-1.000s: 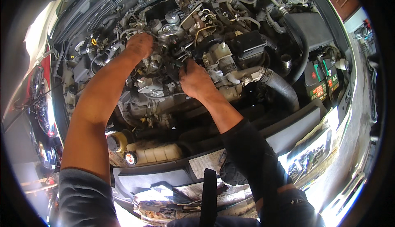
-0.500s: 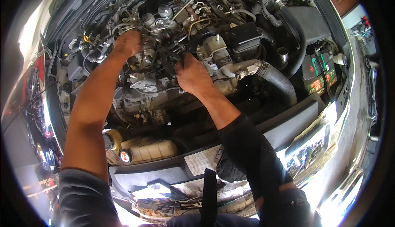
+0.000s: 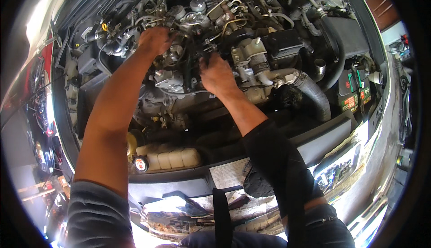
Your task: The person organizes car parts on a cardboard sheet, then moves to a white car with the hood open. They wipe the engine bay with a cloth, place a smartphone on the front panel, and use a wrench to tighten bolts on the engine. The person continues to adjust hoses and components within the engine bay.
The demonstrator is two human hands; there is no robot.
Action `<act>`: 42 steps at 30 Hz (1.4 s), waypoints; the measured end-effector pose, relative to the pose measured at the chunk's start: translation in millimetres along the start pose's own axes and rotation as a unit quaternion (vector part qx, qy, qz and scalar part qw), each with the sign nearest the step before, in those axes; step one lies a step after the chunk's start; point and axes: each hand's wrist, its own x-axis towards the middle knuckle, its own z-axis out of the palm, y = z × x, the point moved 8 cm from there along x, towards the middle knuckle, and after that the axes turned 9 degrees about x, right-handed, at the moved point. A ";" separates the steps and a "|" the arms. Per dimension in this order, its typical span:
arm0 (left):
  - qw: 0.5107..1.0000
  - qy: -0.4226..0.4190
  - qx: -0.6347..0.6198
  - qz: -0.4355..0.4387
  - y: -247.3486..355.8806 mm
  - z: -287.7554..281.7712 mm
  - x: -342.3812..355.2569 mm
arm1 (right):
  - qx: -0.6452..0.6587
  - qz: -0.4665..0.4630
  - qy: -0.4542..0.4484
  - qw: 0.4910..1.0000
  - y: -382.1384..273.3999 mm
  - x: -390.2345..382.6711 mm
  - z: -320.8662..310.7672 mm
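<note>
An open car engine bay holds the engine (image 3: 193, 21), a crowd of metal parts, pipes and wiring. Deep in its left side is my left hand (image 3: 156, 40), palm down with curled fingers. Their tips, and whatever they grip, are hidden behind the hand among the hoses. My right hand (image 3: 217, 75) is at the engine's front middle, fingers bent inward beside a black hose or cable (image 3: 192, 61). What lies in that grip cannot be made out. Just right of it stands a metal housing (image 3: 251, 50), joined to a ribbed grey hose (image 3: 314, 96).
A battery (image 3: 352, 88) and a black box (image 3: 348, 37) sit at the right. Toward me are a yellowish coolant tank (image 3: 173, 159) and the front panel (image 3: 170, 188). Printed paper sheets (image 3: 336, 165) cover the front edge. A black strap (image 3: 221, 216) hangs before me.
The whole view has shifted, so the engine appears farther right and slightly higher. My left hand keeps its place on the engine. My right hand has moved slightly left relative to the engine parts.
</note>
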 end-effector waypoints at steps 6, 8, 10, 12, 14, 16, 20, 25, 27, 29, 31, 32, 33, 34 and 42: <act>0.999 0.024 -0.036 0.003 -3.2 6.8 3.8 | -0.061 -0.113 0.085 0.988 -1.1 6.6 -8.3; 1.000 0.012 -0.021 -0.013 -6.5 17.9 10.7 | -0.137 -0.177 0.087 0.971 -14.3 7.5 -6.0; 1.000 -0.022 -0.003 -0.015 -9.6 34.8 21.0 | -0.144 -0.260 0.102 0.949 -39.7 -4.5 -16.6; 0.999 -0.007 0.032 0.030 -11.1 46.3 27.6 | -0.152 -0.313 0.112 0.931 -69.9 -22.7 -39.2; 0.997 0.002 0.046 0.054 -13.7 59.7 29.5 | -0.129 -0.243 -0.112 0.955 -77.7 -28.1 -79.3; 0.997 0.005 0.042 0.057 -15.9 70.6 28.8 | -0.080 -0.238 -0.312 0.916 -92.4 -73.1 -122.9; 0.997 0.018 0.036 0.060 -11.7 77.9 26.0 | -0.015 -0.017 0.006 1.000 -52.6 -153.3 -228.6; 0.996 0.033 0.042 0.076 -2.6 74.3 26.6 | -0.030 0.165 -0.159 0.973 -19.3 -285.8 -220.9; 0.995 0.035 0.048 0.082 0.5 73.5 27.3 | -0.104 0.186 -0.219 0.952 2.1 -326.7 -205.1; 0.994 0.039 0.053 0.088 4.4 71.2 28.8 | -0.128 0.152 -0.222 0.954 17.0 -350.8 -197.9; 0.993 0.044 0.057 0.096 10.3 69.7 30.5 | -0.234 -0.017 -0.139 0.962 6.5 -359.9 -207.7; 0.992 0.045 0.057 0.100 12.6 69.4 30.9 | -0.359 -0.093 -0.061 0.927 -1.4 -368.0 -214.5; 0.992 0.046 0.058 0.099 13.8 70.1 30.8 | -0.425 -0.102 -0.008 0.899 -3.0 -377.8 -218.3; 0.992 0.047 0.059 0.102 14.7 69.9 31.4 | -0.431 -0.118 0.045 0.893 -8.6 -388.1 -221.4; 0.989 0.067 0.057 0.122 2.5 52.8 49.2 | -0.467 -0.151 -0.297 0.819 19.6 -454.6 -60.0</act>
